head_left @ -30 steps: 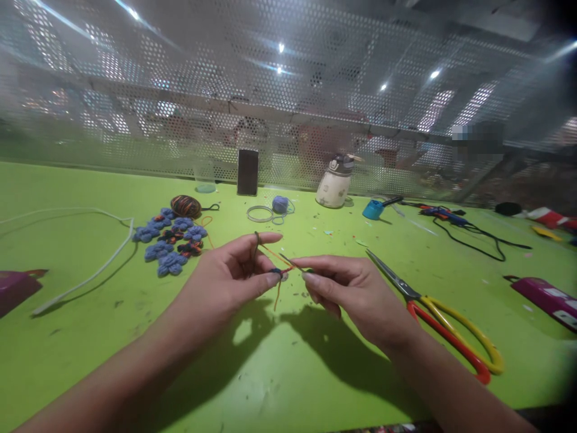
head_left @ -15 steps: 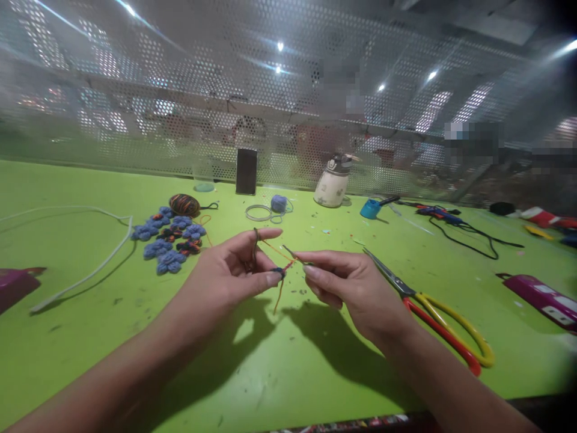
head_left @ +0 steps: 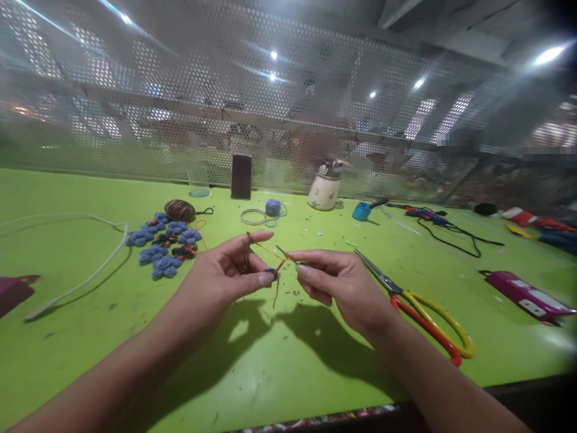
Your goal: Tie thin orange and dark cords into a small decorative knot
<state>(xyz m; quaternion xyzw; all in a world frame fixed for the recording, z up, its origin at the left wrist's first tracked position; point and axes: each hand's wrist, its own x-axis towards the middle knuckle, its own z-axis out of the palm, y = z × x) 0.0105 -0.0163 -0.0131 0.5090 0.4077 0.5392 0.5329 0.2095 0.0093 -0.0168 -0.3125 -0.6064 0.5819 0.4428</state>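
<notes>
My left hand (head_left: 225,270) pinches a small dark crochet piece (head_left: 272,273) between thumb and finger. Multicoloured yarn (head_left: 264,248) runs around its raised index finger, and a short orange tail hangs below the piece. My right hand (head_left: 331,273) is closed on a thin crochet hook (head_left: 283,251), whose tip points up and left. A strand of orange and red yarn stretches from the piece to the hook. Left of my hands lie blue and dark multicoloured crochet flowers (head_left: 164,264), with a ball of dark multicoloured yarn (head_left: 180,210) just behind them.
Scissors (head_left: 401,291) with red and yellow handles lie beside my right forearm. Farther back are a blue yarn ball (head_left: 273,208), a ring (head_left: 253,216), a phone (head_left: 241,177), a bottle (head_left: 324,186) and a blue pot (head_left: 361,211). A purple power strip (head_left: 525,294) sits at right, a white cable (head_left: 106,264) at left.
The whole view has shifted slightly, so things appear a little farther left. Both hands keep nearly the same pose, with the hook and crochet piece still held close together.
</notes>
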